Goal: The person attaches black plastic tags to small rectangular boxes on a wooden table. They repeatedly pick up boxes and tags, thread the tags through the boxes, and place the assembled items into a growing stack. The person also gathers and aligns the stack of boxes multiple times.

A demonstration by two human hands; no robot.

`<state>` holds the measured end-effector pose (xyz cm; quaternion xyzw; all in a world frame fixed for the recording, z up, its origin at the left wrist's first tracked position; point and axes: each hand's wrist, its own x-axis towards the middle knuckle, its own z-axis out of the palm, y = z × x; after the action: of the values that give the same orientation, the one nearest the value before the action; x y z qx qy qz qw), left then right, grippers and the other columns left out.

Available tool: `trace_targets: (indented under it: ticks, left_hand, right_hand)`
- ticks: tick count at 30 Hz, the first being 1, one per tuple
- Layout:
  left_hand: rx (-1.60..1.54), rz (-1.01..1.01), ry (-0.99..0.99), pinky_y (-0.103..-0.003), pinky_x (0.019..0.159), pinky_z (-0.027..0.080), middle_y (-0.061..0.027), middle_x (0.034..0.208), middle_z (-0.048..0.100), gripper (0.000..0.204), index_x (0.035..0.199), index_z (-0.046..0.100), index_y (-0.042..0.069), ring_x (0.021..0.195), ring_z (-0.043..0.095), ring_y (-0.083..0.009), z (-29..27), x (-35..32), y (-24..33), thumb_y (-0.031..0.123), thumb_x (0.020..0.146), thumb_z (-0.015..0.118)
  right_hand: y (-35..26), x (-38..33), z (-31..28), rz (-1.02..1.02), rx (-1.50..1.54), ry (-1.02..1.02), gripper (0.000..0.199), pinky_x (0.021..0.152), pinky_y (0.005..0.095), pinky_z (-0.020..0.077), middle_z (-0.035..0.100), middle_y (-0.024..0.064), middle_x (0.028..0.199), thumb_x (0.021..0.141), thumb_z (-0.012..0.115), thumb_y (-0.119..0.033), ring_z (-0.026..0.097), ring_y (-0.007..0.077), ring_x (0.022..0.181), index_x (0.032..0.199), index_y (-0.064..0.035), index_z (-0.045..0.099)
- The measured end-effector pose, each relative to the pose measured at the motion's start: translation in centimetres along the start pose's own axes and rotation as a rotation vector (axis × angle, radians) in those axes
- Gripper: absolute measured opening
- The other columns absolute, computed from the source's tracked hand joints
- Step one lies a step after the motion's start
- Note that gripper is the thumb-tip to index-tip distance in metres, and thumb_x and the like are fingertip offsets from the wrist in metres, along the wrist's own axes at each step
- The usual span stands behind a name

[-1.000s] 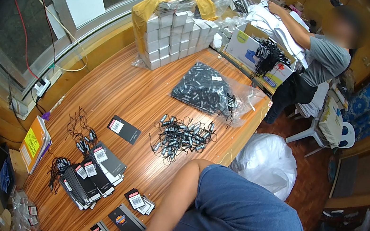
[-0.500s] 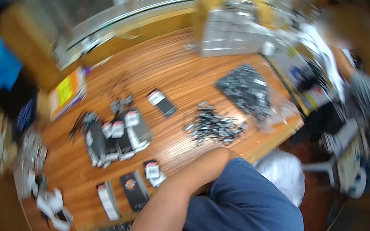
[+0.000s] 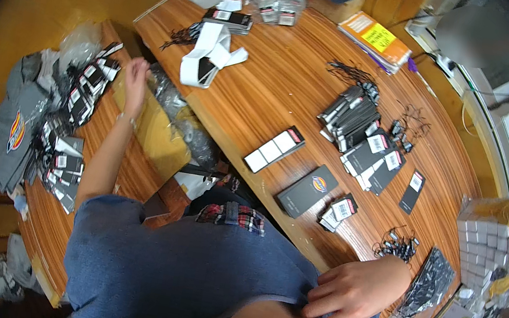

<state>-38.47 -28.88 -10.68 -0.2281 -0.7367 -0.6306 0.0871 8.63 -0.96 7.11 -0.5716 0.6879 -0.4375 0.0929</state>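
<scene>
My left arm stretches out to the left. My left hand (image 3: 138, 72) is raised near the edge of a wooden side table, its fingers pointing up and nothing visible in them. Beside it lie black tags with white labels (image 3: 85, 86) in a loose pile. My right hand (image 3: 357, 298) rests at the neckline of my blue shirt (image 3: 165, 274), fingers bent and slightly apart, holding no visible object. Just beyond it on the main table are small black tags (image 3: 338, 211), a black box (image 3: 306, 190) with a round emblem, and a bunch of black cords (image 3: 397, 245).
Stacks of black tags (image 3: 349, 117) fan out on the main table (image 3: 265, 88). A white strip (image 3: 203, 56) and a labelled stack (image 3: 275, 149) lie closer. Grey garments (image 3: 17, 123) sit on the side table. Wrapped white boxes (image 3: 481, 249) stand at right; a yellow-brown package (image 3: 162, 138) fills the gap.
The view has swung round to the left, bringing the side table and my outstretched left arm into sight. My right hand stays against my upper chest.
</scene>
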Motion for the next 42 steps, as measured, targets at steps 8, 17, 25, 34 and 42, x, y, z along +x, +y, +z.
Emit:
trace_targets:
  ticks: [8,17,25,34,42]
  left_hand:
    - [0.536,0.283,-0.577,-0.033,0.092,0.038,-0.0156,0.116,0.047,0.056,0.121,0.042,0.002,0.107,0.047,-0.0252,7.6,14.2,3.4,0.029,0.077,0.065]
    - [0.858,0.335,-1.204,-0.034,0.092,0.039,-0.0199,0.115,0.051,0.074,0.120,0.044,0.000,0.105,0.050,-0.0297,15.6,21.0,0.5,0.014,0.054,0.074]
    - [0.667,0.361,-1.148,-0.034,0.086,0.042,-0.0187,0.105,0.058,0.049,0.112,0.050,0.002,0.099,0.055,-0.0286,16.7,21.0,-2.8,0.016,0.068,0.070]
    - [0.509,0.729,-0.813,-0.036,0.084,0.042,-0.0175,0.100,0.053,0.039,0.104,0.052,0.001,0.097,0.052,-0.0338,15.6,17.1,1.4,0.009,0.069,0.067]
    - [0.568,0.954,-0.369,-0.038,0.088,0.041,-0.0129,0.112,0.049,0.050,0.112,0.052,0.008,0.104,0.048,-0.0324,12.3,17.1,4.9,-0.004,0.066,0.063]
  right_hand:
    - [4.7,4.8,0.7,0.076,0.338,0.440,0.025,0.063,0.0349,0.0439,0.052,0.0134,0.093,0.082,0.060,-0.023,0.052,0.0288,0.076,0.091,-0.0006,0.057]
    - [4.5,3.4,1.9,0.636,0.209,0.733,0.033,0.071,0.0302,0.0444,0.056,0.0108,0.095,0.077,0.067,-0.018,0.054,0.0211,0.080,0.102,0.0003,0.057]
    - [5.5,3.6,3.9,0.794,0.261,0.798,0.039,0.077,0.0336,0.0448,0.057,0.0128,0.098,0.079,0.064,-0.022,0.055,0.0241,0.085,0.108,0.0021,0.053]
    - [6.9,3.6,-3.1,0.883,-0.184,0.590,0.035,0.073,0.0350,0.0457,0.057,0.0135,0.085,0.081,0.060,-0.028,0.057,0.0272,0.081,0.101,-0.0001,0.055]
    - [17.5,5.5,-14.8,0.875,-0.602,0.785,0.031,0.077,0.0331,0.0445,0.058,0.0123,0.095,0.080,0.061,-0.024,0.055,0.0230,0.086,0.102,-0.0011,0.056]
